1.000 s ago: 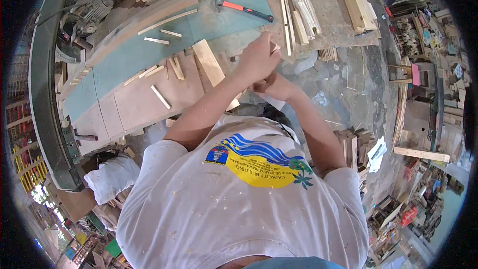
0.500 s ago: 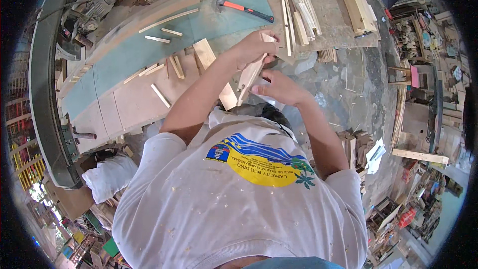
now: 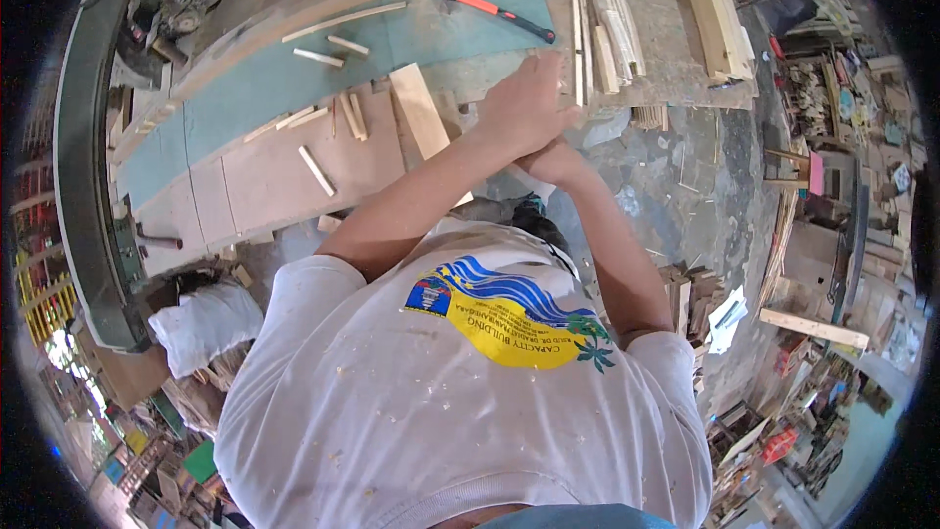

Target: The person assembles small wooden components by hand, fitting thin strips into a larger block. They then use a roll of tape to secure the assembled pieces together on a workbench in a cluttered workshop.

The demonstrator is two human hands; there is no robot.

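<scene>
My left hand [image 3: 529, 103] is closed in front of me, over the near edge of the workbench, its back turned up. Close beneath it is my right hand [image 3: 553, 163], overlapping it, with its fingers hidden behind the left. What lies between the hands is out of sight. A pale wooden board [image 3: 419, 110] rests on the bench just left of my hands. Beyond them lies a claw hammer [image 3: 501, 16] with an orange and black handle.
Thin wooden sticks [image 3: 315, 170] are scattered over the workbench [image 3: 264, 198] at left. Bundled strips [image 3: 617, 34] and a thick timber piece [image 3: 715, 24] lie at the far right. A long dark metal beam [image 3: 88, 157] borders the left side. Offcuts [image 3: 678, 284] are stacked on the floor at right.
My hands have come together, the left turning its back up and the right moving up beneath it. The shaped wooden piece seen in them before is now hidden.
</scene>
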